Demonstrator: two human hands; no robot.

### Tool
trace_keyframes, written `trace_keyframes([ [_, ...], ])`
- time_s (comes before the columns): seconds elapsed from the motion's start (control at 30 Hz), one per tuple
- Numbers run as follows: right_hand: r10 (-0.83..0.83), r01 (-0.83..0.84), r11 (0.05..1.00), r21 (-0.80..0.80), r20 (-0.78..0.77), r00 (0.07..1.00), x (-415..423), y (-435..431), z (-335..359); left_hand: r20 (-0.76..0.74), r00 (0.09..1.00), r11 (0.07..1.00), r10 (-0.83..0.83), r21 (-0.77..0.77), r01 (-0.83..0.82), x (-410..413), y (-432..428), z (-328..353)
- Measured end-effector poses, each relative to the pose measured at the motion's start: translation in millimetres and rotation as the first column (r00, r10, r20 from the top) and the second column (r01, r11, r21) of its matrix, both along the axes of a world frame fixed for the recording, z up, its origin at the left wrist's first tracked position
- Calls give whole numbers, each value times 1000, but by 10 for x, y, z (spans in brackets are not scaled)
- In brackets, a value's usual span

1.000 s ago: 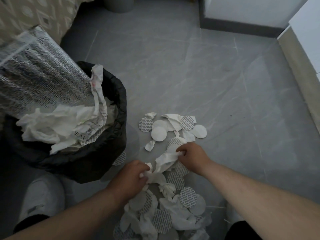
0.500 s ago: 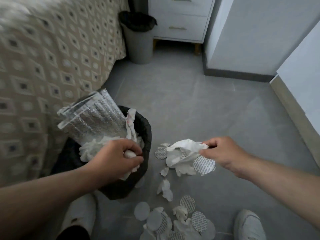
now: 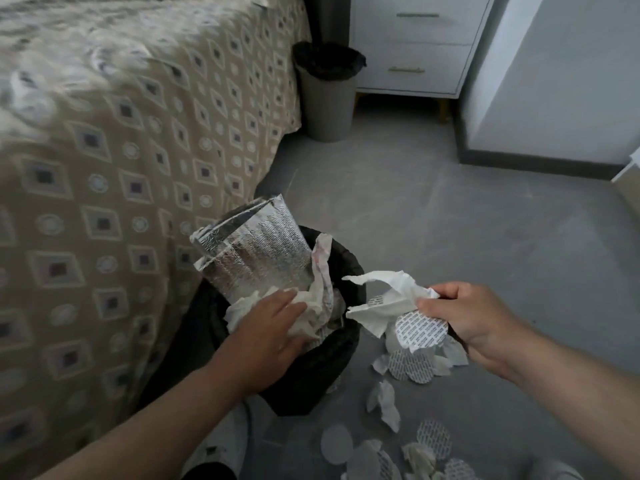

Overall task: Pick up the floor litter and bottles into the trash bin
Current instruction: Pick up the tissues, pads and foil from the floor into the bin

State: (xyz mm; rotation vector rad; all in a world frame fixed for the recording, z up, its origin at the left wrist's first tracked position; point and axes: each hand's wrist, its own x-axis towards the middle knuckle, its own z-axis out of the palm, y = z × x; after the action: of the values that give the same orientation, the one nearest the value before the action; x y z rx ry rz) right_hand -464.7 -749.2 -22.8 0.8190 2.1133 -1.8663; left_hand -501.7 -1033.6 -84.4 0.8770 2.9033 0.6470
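Observation:
A black-bagged trash bin (image 3: 322, 372) stands on the grey floor beside the bed, stuffed with white paper and a silver foil bag (image 3: 252, 251) that sticks up out of it. My left hand (image 3: 270, 327) lies flat on the crumpled paper inside the bin, fingers spread. My right hand (image 3: 460, 317) is just right of the bin's rim and is shut on a bunch of torn white paper and round printed seals (image 3: 398, 306). More paper scraps and round discs (image 3: 412, 365) litter the floor below and toward the bottom edge.
A bed with a patterned beige cover (image 3: 121, 168) fills the left side. A second, grey bin with a black liner (image 3: 327, 91) stands at the back by a white drawer unit (image 3: 415, 43). A white wall or cabinet (image 3: 561, 81) rises at the right.
Both hands lifted litter off the floor pile. My left hand reached the bin and now presses its paper down with fingers opened; my right hand carries its bunch closer to the bin's rim.

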Motion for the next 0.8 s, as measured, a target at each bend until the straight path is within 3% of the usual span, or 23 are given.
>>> trace_keyframes([
  [0.1,33,-33,999,-11,-7,999,13,-64,100,-39,990,984,135,119,-130,94,-331,-42],
  [0.27,165,-165,986,10,-84,983,-286,-508,224,34,964,959,264,96,-266,236,-591,-288],
  [0.37,312,-297,943,152,-86,946,-543,-933,17,65,949,943,307,114,-313,177,-628,-396],
  [0.4,393,-368,893,259,-49,918,-624,-1043,-84,68,946,938,316,124,-322,175,-632,-421],
  [0.47,546,-520,667,534,125,828,-747,-1195,-279,82,939,927,333,155,-342,191,-630,-466],
  [0.53,580,-537,441,719,228,782,-742,-1286,-367,125,928,916,352,161,-369,204,-636,-475],
  [0.57,598,-509,394,766,207,774,-707,-1341,-376,155,920,909,360,161,-383,207,-649,-467],
  [0.63,692,-487,316,814,154,705,-643,-1444,-431,202,906,901,371,156,-404,207,-672,-451],
  [0.73,749,-664,119,738,372,547,-619,-1541,-643,238,891,891,386,152,-427,215,-697,-471],
  [0.8,702,-767,84,636,509,498,-664,-1558,-793,252,889,892,382,151,-426,215,-701,-485],
])
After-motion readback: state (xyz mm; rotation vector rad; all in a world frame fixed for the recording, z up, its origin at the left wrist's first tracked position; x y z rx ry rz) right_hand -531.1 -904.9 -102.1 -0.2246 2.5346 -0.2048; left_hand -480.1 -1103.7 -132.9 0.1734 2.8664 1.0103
